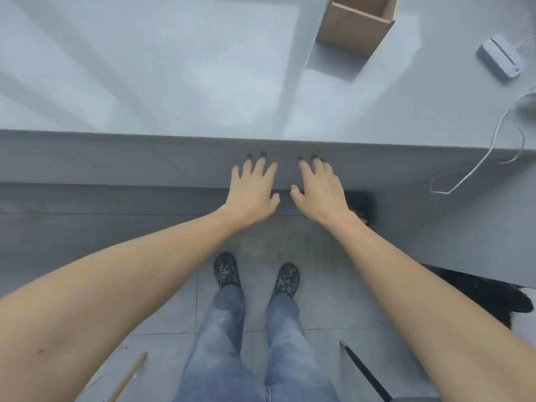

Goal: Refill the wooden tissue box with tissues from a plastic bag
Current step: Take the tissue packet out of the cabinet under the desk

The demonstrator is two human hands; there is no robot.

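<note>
Below the front edge of the table (174, 82), both hands out, palms down, fingers spread. Left hand (253, 190) and right hand (319, 192) side by side, thumbs near each other, not touching. Holding nothing at all, either of them. Fingertips reaching toward the table's grey front panel, whether touching it or just short of it impossible to tell. Looks like a ready pose before any reaching starts, hands level and empty so both stay free for the work ahead.

Up on the table, far right, well away from both hands: a brown open-topped box (352, 27), partly cut off by the top of the view. Probably the wooden tissue box, open side up so a stack can drop straight in; contents not visible from here. No plastic bag of tissues anywhere in sight, so step one not yet begun, by the look of it. Needs finding first.

Also on the right: a small white device (499, 58) with a white cable (493, 146) looping over the table edge. Worth keeping clear of that loop on any reach toward the box. Down below, jeans and dark shoes (227, 269) planted square on the tiled floor (162, 300), facing the table.
</note>
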